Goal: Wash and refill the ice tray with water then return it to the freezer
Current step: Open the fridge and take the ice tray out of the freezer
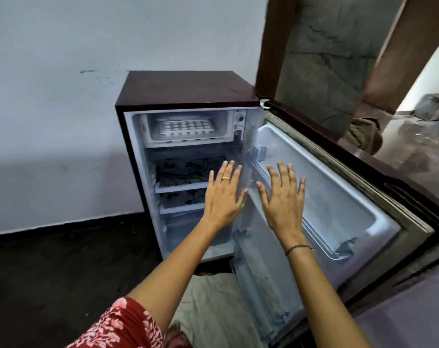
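While both of your hands hover in the middle of the frame, the white plastic ice tray (185, 126) with its rows of round cells sits well above them. It lies flat inside the small white freezer compartment (229, 129) at the top of the dark maroon mini fridge (188, 86). Your left hand (223, 197) and right hand (283, 199) are spread flat with fingers straight, side by side but apart, and they hold nothing. Whether the cells hold ice, water or nothing cannot be told from here, so treat the tray as full.

If you draw it out with one end low, it will likely spill over the floral-patterned glass shelves (183, 172) below. Its rim could also catch on the compartment's front lip and jerk. The open fridge door (338, 187) stands at the right of the frame, close by your right forearm; a bump there could swing it. The crumpled pale cloth (208, 297) on the dark floor at the lower centre could snag a foot as you turn away.
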Demonstrator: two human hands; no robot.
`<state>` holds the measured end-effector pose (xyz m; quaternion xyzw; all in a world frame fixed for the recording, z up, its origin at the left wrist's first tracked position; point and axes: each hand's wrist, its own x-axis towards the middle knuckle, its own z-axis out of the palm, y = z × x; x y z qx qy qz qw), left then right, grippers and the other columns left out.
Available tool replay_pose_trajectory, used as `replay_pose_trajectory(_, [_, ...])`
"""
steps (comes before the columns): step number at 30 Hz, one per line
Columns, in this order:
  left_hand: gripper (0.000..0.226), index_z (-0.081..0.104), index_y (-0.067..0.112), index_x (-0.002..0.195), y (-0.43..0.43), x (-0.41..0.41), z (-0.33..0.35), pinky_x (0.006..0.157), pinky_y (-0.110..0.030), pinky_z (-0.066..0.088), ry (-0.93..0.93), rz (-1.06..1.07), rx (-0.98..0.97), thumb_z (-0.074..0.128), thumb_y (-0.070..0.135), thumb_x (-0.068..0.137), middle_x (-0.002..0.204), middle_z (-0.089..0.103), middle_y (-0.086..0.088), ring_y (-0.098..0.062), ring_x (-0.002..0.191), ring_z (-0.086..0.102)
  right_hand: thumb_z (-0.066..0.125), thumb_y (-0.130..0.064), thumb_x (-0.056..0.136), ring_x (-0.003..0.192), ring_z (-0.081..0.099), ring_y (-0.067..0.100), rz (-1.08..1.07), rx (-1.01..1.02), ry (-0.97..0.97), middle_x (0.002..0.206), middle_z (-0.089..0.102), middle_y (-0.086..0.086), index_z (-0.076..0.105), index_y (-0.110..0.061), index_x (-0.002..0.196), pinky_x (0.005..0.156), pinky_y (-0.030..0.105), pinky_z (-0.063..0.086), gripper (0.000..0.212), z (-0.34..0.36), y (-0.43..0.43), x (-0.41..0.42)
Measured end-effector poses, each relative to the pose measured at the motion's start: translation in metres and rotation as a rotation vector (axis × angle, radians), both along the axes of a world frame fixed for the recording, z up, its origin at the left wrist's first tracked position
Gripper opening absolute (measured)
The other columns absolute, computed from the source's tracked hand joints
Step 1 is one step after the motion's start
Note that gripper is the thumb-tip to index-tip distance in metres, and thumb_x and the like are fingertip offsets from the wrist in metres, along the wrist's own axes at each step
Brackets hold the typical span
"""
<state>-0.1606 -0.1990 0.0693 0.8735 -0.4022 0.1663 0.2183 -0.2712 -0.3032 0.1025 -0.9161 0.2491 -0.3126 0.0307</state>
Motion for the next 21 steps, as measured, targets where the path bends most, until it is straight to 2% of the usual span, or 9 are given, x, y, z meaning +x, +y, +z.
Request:
replay_pose_trajectory(6, [0.06,0.02,0.017,0.149,0.038,0.05,-0.025,0.118,-0.045,0.005,0.07,0.163,0.069,0.034,0.046,0.097,0.158,0.016,-0.004,-0.018,0.147,0.004,0.012,-0.059,0.092,0.146,0.014,0.023,0.131,0.108,0.093,0.152,0.031,0.005,0.04,-0.019,0.141,0.116,0.049,0.003,0.069,-0.031,0.013,0.063])
replay_pose_trajectory(13, [0.061,0.022,0.015,0.148,0.04,0.127,-0.045,0.118,-0.047,0.01,0.187,0.306,0.098,0.034,0.046,0.097,0.157,0.019,-0.008,-0.021,0.146,0.009,0.004,-0.062,0.087,0.146,0.014,0.022,0.202,0.174,0.23,0.152,0.033,0.002,0.042,-0.022,0.14,0.116,0.05,0.008,0.077,-0.063,0.011,0.14])
replay_pose_trajectory(16, [0.06,0.028,0.013,0.146,0.038,0.157,-0.048,0.116,-0.047,0.013,0.164,0.318,0.093,0.038,0.044,0.096,0.155,0.024,-0.01,-0.023,0.145,0.014,0.013,-0.064,0.091,0.146,0.011,0.02,0.206,0.241,0.241,0.153,0.031,0.0,0.042,-0.022,0.14,0.116,0.049,0.007,0.07,-0.072,0.007,0.173])
replay_pose_trajectory(18, [0.059,0.03,0.012,0.145,0.038,0.179,-0.048,0.116,-0.048,0.014,0.157,0.333,0.09,0.039,0.044,0.096,0.154,0.026,-0.011,-0.024,0.145,0.016,0.025,-0.057,0.096,0.146,0.009,0.02,0.215,0.277,0.252,0.153,0.029,-0.001,0.041,-0.023,0.14,0.117,0.049,0.006,0.059,-0.078,0.004,0.198])
replay_pose_trajectory(21, [0.059,0.03,0.012,0.145,0.038,0.202,-0.047,0.116,-0.047,0.013,0.171,0.382,0.072,0.04,0.043,0.096,0.153,0.026,-0.012,-0.025,0.144,0.018,0.03,-0.052,0.097,0.146,0.01,0.02,0.236,0.266,0.259,0.153,0.03,-0.001,0.042,-0.022,0.14,0.116,0.049,0.008,0.053,-0.082,0.0,0.236])
